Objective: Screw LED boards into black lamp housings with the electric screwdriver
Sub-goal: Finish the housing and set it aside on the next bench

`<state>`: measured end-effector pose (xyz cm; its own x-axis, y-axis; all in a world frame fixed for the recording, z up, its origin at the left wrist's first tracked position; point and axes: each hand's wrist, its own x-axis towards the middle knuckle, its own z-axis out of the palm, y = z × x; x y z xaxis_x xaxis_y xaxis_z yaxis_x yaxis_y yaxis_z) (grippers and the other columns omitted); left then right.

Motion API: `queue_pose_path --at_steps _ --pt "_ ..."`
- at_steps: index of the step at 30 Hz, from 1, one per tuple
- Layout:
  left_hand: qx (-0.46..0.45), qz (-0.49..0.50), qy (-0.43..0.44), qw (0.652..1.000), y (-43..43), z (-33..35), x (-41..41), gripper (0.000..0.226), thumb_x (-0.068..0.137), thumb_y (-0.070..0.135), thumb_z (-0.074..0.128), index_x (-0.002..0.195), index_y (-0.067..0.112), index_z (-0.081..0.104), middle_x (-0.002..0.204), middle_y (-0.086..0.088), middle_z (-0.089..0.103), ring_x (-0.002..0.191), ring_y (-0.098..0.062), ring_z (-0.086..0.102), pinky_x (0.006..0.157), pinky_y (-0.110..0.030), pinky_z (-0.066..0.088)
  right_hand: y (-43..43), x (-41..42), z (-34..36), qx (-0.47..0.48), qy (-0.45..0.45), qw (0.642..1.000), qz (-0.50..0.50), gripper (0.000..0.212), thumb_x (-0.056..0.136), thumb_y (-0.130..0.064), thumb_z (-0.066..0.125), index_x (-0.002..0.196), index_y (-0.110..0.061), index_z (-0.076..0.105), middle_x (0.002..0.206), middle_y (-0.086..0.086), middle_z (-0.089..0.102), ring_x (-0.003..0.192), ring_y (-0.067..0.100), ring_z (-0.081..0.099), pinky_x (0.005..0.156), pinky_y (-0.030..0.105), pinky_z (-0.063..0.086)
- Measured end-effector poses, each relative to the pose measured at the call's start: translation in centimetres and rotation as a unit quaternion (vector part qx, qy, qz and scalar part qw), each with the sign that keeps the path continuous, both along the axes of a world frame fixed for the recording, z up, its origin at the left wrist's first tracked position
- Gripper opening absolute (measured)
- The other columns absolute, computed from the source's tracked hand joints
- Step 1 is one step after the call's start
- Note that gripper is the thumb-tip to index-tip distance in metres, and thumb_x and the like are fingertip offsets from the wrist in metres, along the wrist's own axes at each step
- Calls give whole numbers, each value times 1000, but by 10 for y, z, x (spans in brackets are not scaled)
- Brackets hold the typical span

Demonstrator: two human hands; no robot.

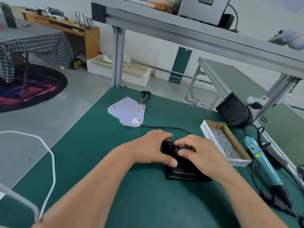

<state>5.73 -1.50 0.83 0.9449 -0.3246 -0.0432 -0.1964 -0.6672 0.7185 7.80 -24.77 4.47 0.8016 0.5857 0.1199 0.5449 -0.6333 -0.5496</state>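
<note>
A black lamp housing (184,171) lies on the green mat in front of me. My left hand (153,148) grips its left side, thumb on top. My right hand (199,150) curls over the housing's far end and pinches thin coloured wires (181,146) there. A white LED board (127,111) with a wire bundle and a white plug lies farther back on the mat, apart from both hands. The teal electric screwdriver (263,163) lies at the right edge, untouched. A second black housing (234,111) leans upright at the back right.
A cardboard box of screws (227,142) stands right of my hands. A black cable (166,128) runs from the board's plug toward the housing. An aluminium frame post (117,58) rises at the mat's far edge. A white cord (51,155) hangs at the left.
</note>
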Motion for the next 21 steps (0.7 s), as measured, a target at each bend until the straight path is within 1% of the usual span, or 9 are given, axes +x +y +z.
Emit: queue_pose_path --at_steps 4,7,9,11,13,14,18,19,21 --pt "-9 41 -11 999 -2 -1 0 111 67 72 86 157 26 43 134 14 53 132 -9 45 113 -33 39 -4 2 -3 60 12 997 -35 32 91 -11 80 105 -40 77 104 -26 72 98 -1 68 83 6 42" --pt "-51 82 -20 995 -4 -1 1 106 64 73 86 154 30 48 116 22 57 110 5 56 93 -21 44 -7 5 -3 131 63 988 -60 32 92 -7 79 104 -36 79 91 -15 77 79 5 71 78 12 48" --pt "-109 86 1 990 -9 0 2 108 62 67 88 155 28 48 112 19 59 95 13 59 81 -12 43 -7 7 -5 163 79 981 -68 33 92 -6 77 102 -38 79 86 -8 77 71 10 71 75 19 52" --pt "-157 60 38 985 -14 -3 2 123 58 63 90 162 24 37 136 12 53 112 18 55 95 -12 46 -9 9 -5 177 72 978 -79 35 93 -10 78 104 -44 78 85 -5 77 73 13 72 77 24 53" --pt "-165 21 78 983 -18 -3 -1 140 56 60 93 169 26 17 162 16 29 144 0 41 119 -30 40 -10 10 -4 178 74 979 -73 36 94 -12 78 106 -47 77 87 -5 78 75 13 73 79 27 52" --pt "-157 1 90 984 -20 -2 -3 144 56 60 93 169 29 9 165 23 17 151 -6 32 124 -34 35 -10 10 -3 176 75 979 -67 37 94 -13 78 106 -47 76 88 -5 78 76 13 74 79 26 51" --pt "-89 -34 88 991 -21 -1 -7 151 60 62 92 166 36 -12 164 37 -11 153 6 6 119 -21 20 -13 12 -3 166 72 982 -62 32 94 -13 78 106 -43 78 87 -6 78 75 12 73 77 22 51" --pt "-72 -34 76 994 -23 -2 -8 150 63 61 92 166 36 -15 165 37 -14 153 7 4 119 -20 19 -14 12 -3 168 71 981 -60 30 94 -13 78 106 -40 79 87 -6 78 74 13 73 77 21 51" --pt "-51 -30 44 997 -26 -3 -10 143 67 56 91 166 36 -10 163 36 -4 154 -1 15 122 -24 25 -13 12 -4 173 63 981 -57 30 93 -9 78 106 -37 80 89 -7 77 72 12 72 75 16 50"
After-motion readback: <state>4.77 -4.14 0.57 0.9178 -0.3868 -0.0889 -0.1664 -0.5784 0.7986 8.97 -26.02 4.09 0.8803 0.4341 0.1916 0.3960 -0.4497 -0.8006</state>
